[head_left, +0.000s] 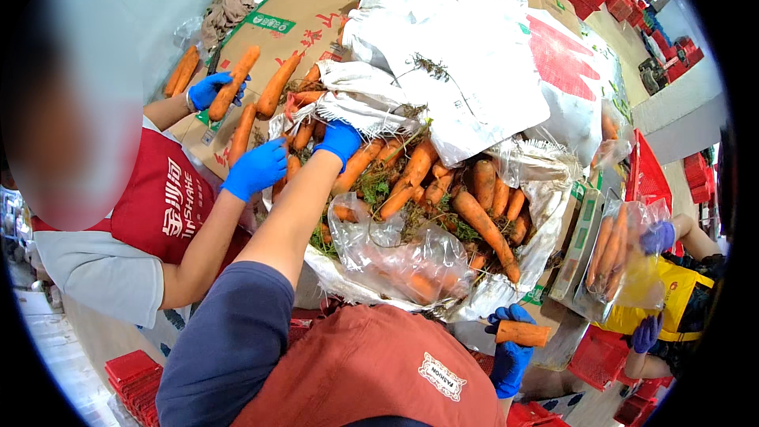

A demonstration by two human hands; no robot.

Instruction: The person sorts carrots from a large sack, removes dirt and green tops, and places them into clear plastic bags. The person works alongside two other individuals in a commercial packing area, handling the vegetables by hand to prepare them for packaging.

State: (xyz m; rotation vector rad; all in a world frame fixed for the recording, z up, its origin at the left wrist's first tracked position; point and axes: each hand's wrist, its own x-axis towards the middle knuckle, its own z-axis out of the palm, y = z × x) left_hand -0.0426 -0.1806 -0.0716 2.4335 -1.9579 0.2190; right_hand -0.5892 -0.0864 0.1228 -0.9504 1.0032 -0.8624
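blue-gloved right hand (512, 362) curls round short blunt orange carrot (525, 334), just off open white woven sack's (553, 225) near-right edge. blue-gloved left hand (341, 141) at sack's far-left edge; fingers mostly hidden, can't tell openness or hold.

bright, even light — the white plastic (482, 47) nearly blown out — with fisheye edges curving into black.

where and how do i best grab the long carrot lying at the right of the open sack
Probably around the thicker far half of the long carrot, from above: it lies exposed on top, tapering toward the near right rim of the sack, so the thick part should give the firmest hold.
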